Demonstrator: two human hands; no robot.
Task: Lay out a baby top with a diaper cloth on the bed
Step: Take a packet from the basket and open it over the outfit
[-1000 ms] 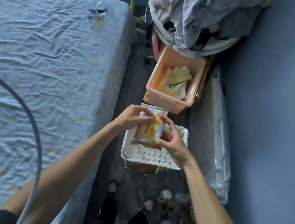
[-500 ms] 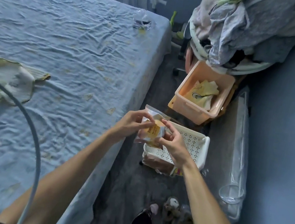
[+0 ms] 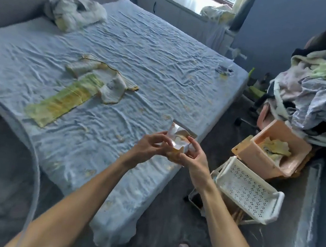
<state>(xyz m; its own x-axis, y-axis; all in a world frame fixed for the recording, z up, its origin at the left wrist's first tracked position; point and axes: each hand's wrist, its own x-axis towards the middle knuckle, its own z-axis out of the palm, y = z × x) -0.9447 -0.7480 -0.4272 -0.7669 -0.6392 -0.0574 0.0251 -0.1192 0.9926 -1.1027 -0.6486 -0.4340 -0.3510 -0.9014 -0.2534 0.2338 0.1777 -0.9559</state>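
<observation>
A small baby top (image 3: 109,83) with yellow trim lies spread flat near the middle of the bed (image 3: 155,63). A long yellow-green diaper cloth (image 3: 64,102) stretches from under it toward the bed's near left edge. Over the bed's right edge, my left hand (image 3: 150,146) and my right hand (image 3: 191,158) both grip a small shiny plastic packet (image 3: 178,141) with an orange label. The packet's top stands open between my fingers.
A crumpled blanket (image 3: 73,13) sits at the head of the bed. On the floor to the right stand a white perforated basket (image 3: 247,189) and a peach bin (image 3: 258,155) holding yellow cloth. A heap of laundry (image 3: 319,93) piles up behind them. A small clear wrapper (image 3: 224,69) lies at the bed's far corner.
My view has swung up and left from the baskets to the bed. Both hands carried the packet from above the white basket to over the bed's edge.
</observation>
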